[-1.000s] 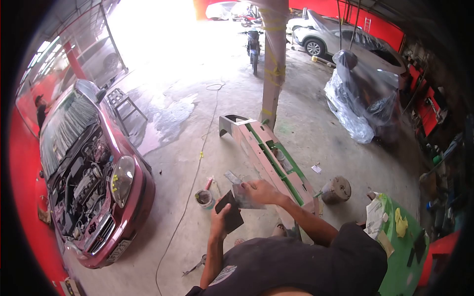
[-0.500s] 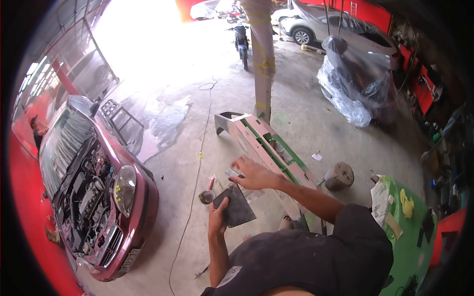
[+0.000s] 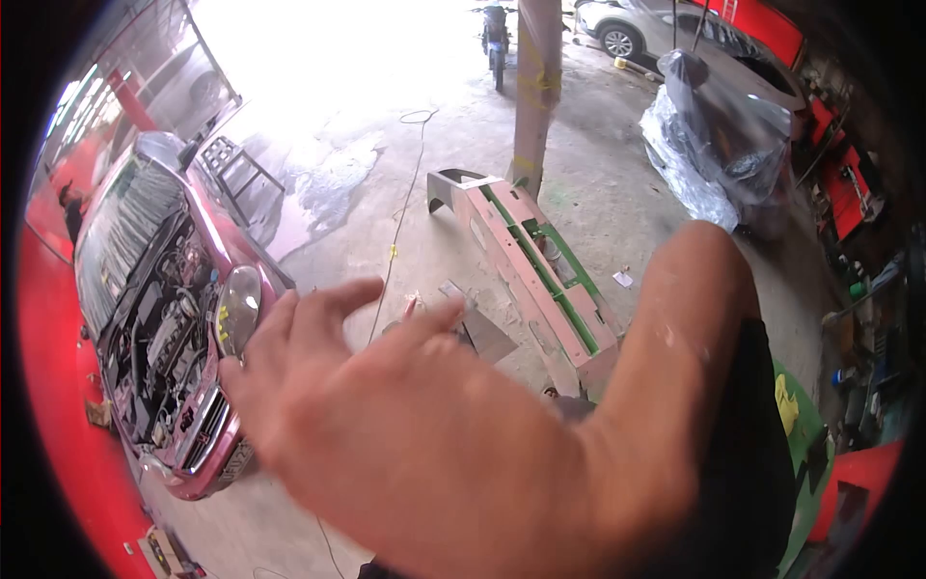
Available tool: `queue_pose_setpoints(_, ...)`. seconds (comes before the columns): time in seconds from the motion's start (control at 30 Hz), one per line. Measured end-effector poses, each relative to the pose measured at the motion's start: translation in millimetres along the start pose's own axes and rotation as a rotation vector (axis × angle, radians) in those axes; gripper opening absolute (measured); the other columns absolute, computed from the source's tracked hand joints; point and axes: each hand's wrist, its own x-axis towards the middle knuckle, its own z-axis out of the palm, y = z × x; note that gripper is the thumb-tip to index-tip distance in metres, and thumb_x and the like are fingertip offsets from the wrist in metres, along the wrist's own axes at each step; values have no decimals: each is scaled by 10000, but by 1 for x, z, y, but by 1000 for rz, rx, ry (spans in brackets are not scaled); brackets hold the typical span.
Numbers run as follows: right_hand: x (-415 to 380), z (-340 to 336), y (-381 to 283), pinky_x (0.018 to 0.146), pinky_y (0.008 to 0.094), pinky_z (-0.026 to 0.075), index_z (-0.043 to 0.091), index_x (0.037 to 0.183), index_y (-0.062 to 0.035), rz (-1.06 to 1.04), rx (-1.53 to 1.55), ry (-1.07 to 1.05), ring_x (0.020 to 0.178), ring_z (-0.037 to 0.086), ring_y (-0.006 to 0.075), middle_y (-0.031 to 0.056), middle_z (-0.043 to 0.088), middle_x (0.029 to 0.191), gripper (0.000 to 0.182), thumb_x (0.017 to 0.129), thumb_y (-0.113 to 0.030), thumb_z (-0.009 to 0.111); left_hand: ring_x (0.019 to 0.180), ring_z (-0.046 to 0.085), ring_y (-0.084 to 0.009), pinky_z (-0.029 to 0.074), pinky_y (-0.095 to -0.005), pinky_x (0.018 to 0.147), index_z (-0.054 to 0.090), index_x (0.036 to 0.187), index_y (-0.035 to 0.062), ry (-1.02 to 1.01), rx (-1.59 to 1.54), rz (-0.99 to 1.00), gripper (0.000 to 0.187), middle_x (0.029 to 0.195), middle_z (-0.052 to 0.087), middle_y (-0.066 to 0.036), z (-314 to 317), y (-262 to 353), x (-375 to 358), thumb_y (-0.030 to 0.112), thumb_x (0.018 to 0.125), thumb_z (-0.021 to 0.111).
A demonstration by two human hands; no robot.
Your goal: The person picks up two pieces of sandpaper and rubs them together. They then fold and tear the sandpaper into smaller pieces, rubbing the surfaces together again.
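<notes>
My right hand [image 3: 386, 425] is raised close to the camera and looks large and blurred. Its fingers are spread and nothing shows between them. My left hand is out of sight behind it. Past my right thumb, part of a flat grey board [image 3: 494, 335] shows, with a small pale flat piece [image 3: 450, 289] at its upper left. Whether the left hand still holds the board is hidden. Beyond lies a long pink and green car bumper [image 3: 526, 265], propped above the floor.
A maroon car [image 3: 183, 328] with its engine bay exposed is at left, a person [image 3: 69, 207] beside it. A pillar [image 3: 537, 96] stands behind the bumper. Plastic sheeting [image 3: 714, 145] covers something at right. A cord [image 3: 410, 193] crosses the floor; a green panel [image 3: 810, 425] is at lower right.
My right hand has risen from beside the board to just before the camera, now hiding my left hand and most of the board. The view has tilted slightly downward.
</notes>
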Motion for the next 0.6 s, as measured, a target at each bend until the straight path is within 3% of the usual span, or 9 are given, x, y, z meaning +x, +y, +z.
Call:
queue_pose_setpoints(0.13,1,-29,-4,566,372,598,745,899,-20,7,75,-28,755,728,199,98,691,780,137,806,-104,689,905,735,-189,600,-342,807,664,1283,-13,39,16,-13,330,1131,743,-103,-7,4,-7,139,994,715)
queue_pose_setpoints(0.2,14,-26,-15,522,359,599,759,886,-22,-34,62,-72,710,731,196,105,697,751,149,765,-86,701,900,736,-188,601,-342,804,668,1276,-12,66,37,-42,325,1122,747,-101,-9,8,-12,143,995,717)
queue_pose_setpoints(0.33,46,-3,-46,452,524,640,766,1094,109,37,-118,-268,777,710,356,287,716,939,430,683,-6,712,891,738,-185,603,-342,800,675,1264,-12,35,57,-72,316,1103,754,-97,-6,3,-8,149,995,720)
queue_pose_setpoints(0.53,5,-42,-6,706,336,592,784,982,-30,-277,153,-117,877,738,222,101,734,907,258,750,-140,760,877,740,-180,606,-341,794,687,1244,-11,49,61,-86,303,1075,764,-90,-10,5,-17,158,996,725)
queue_pose_setpoints(0.6,12,-44,-4,732,330,599,777,1020,-42,-424,132,-197,901,745,229,87,744,917,260,781,-136,743,872,741,-178,607,-341,791,691,1238,-11,26,71,-94,298,1065,768,-88,-6,2,-15,161,997,727)
